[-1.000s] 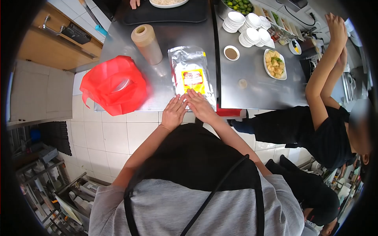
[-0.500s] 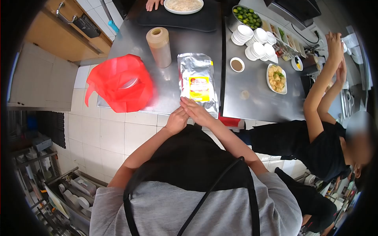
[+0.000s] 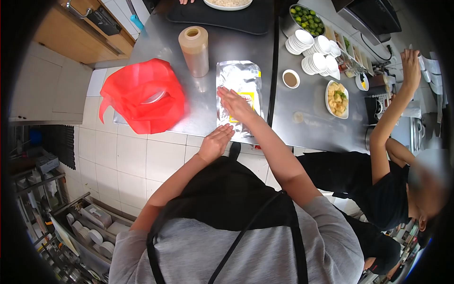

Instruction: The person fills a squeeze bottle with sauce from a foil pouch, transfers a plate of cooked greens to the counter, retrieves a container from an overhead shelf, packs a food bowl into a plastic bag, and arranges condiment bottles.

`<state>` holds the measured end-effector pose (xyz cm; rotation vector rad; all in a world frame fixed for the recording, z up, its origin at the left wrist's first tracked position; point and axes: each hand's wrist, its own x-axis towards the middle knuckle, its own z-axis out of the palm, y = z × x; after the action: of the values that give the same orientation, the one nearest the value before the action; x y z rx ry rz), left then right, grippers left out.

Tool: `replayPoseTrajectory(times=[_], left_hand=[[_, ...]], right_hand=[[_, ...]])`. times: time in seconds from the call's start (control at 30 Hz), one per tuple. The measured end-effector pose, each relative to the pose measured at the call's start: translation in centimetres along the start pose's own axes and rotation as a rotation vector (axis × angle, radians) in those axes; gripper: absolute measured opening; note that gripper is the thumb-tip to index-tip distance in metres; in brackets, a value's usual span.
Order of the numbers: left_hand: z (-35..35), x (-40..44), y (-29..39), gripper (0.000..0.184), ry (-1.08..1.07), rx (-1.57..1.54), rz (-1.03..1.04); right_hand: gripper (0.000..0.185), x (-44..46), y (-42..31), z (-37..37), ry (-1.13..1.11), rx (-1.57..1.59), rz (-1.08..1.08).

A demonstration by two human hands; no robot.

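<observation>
A silver foil pouch (image 3: 240, 75) with a yellow label lies flat at the front edge of the steel table (image 3: 161, 42). My right hand (image 3: 235, 105) rests flat over the pouch and partly covers its label, fingers extended. Near the pouch's lower left corner is my left hand (image 3: 216, 143), its fingers stretched out and holding nothing. To the left stands a red bag (image 3: 137, 94) with a round, clear-looking item in it. A roll of plastic film (image 3: 195, 52) stands upright between bag and pouch.
On the right counter are stacked white bowls (image 3: 314, 62), a sauce dish (image 3: 291, 79), a food plate (image 3: 337, 99) and a bowl of green fruit (image 3: 307, 20). A co-worker (image 3: 378, 189) stands right. A black tray (image 3: 217, 20) lies at the back.
My hands were together at the pouch's lower edge and have separated. The right hand has moved up onto the pouch. The co-worker's one arm has lowered, and the view has shifted slightly.
</observation>
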<state>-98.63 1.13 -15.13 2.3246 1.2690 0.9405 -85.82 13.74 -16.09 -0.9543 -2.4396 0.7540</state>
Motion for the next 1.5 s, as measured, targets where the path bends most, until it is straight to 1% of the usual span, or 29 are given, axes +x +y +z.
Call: replayPoseTrajectory(times=[0.13, 0.23, 0.27, 0.3, 0.37, 0.43, 0.5, 0.53, 0.6, 0.73, 0.8, 0.83, 0.9, 0.93, 1.0, 1.03, 1.07, 1.13, 1.27, 1.33, 1.37, 1.4, 1.43, 1.47, 1.5], left_hand=[[0.1, 0.0, -0.1, 0.025, 0.003, -0.006, 0.0], [0.0, 0.0, 0.0, 0.021, 0.036, 0.031, 0.011], [-0.2, 0.1, -0.1, 0.02, -0.001, 0.008, -0.014], [-0.2, 0.1, -0.2, 0.019, -0.04, -0.019, -0.044], [0.3, -0.7, -0.8, 0.019, -0.056, 0.003, -0.079], [0.5, -0.8, -0.6, 0.018, -0.079, 0.023, -0.121], [0.4, -0.2, -0.7, 0.02, 0.03, 0.014, -0.024], [0.3, -0.1, -0.6, 0.02, 0.022, 0.011, -0.023], [0.1, 0.2, -0.5, 0.021, 0.037, 0.015, 0.032], [-0.1, 0.1, -0.1, 0.024, 0.015, 0.026, 0.022], [0.2, 0.4, 0.3, 0.025, -0.081, 0.025, 0.064], [0.8, 0.5, 0.8, 0.029, -0.116, -0.027, 0.091], [0.9, 0.3, 0.7, 0.028, -0.113, -0.033, 0.096], [0.8, 0.4, 0.6, 0.027, -0.107, -0.038, 0.102], [0.9, 0.3, 0.6, 0.028, -0.114, -0.056, 0.092], [0.8, 0.3, 0.5, 0.03, -0.114, -0.068, 0.088], [0.9, 0.3, 0.5, 0.03, -0.114, -0.068, 0.087], [0.9, 0.3, 0.5, 0.029, -0.111, -0.086, 0.071], [0.8, 0.3, 0.8, 0.028, -0.104, -0.104, 0.06], [1.0, 0.2, 0.6, 0.027, -0.093, -0.102, 0.052], [1.1, 0.1, 0.4, 0.027, -0.092, -0.1, 0.05], [1.2, -0.2, 0.1, 0.027, -0.161, -0.138, -0.022], [1.1, -0.5, 0.0, 0.026, -0.234, -0.178, -0.096], [1.2, -0.7, 0.0, 0.026, -0.241, -0.179, -0.105], [1.3, -0.7, 0.1, 0.026, -0.191, -0.165, -0.067]], right_hand=[[0.033, 1.5, 1.0, 0.1, 0.014, 0.016, 0.052], [0.035, 0.8, 0.0, 0.9, 0.057, -0.067, 0.037], [0.036, -0.7, -1.0, 1.5, 0.097, -0.015, -0.025], [0.037, -2.3, -3.4, 1.8, 0.073, 0.16, 0.065], [0.037, -6.8, -6.3, 2.6, 0.064, 0.211, 0.099], [0.038, -9.0, -6.9, 2.1, 0.051, 0.27, 0.138], [0.041, -10.1, -6.3, 0.9, 0.04, 0.223, 0.203], [0.041, -10.8, -5.8, 0.5, 0.043, 0.226, 0.21], [0.038, -12.1, -4.7, -0.5, 0.07, 0.095, 0.252], [0.036, -13.2, -4.4, -1.9, 0.088, 0.043, 0.263], [0.034, -12.8, -4.7, -1.7, 0.095, 0.205, 0.316], [0.034, -12.6, -4.7, -1.8, 0.097, 0.205, 0.314], [0.034, -12.4, -4.6, -2.2, 0.032, 0.268, 0.274], [0.034, -12.1, -4.2, -2.6, 0.034, 0.269, 0.278], [0.034, -11.3, -3.4, -3.5, -0.081, 0.12, 0.216], [0.034, -10.7, -3.3, -4.0, -0.114, 0.155, 0.311], [0.034, -10.1, -3.2, -4.3, -0.114, 0.155, 0.311], [0.035, -9.1, -2.5, -4.7, -0.108, -0.002, 0.221], [0.037, -7.7, -0.3, -4.1, -0.071, -0.043, 0.185], [0.036, -7.2, -1.4, -4.2, -0.027, -0.238, 0.085], [0.036, -7.4, -2.2, -4.1, -0.237, -0.034, 0.209], [0.034, -8.4, -2.8, -2.7, -0.139, 0.169, 0.103], [0.034, -8.7, -4.1, -2.3, -0.159, 0.264, 0.105], [0.033, -8.7, -4.8, -2.1, -0.18, 0.36, 0.107], [0.033, -8.5, -4.4, -2.0, -0.184, 0.368, 0.109]])
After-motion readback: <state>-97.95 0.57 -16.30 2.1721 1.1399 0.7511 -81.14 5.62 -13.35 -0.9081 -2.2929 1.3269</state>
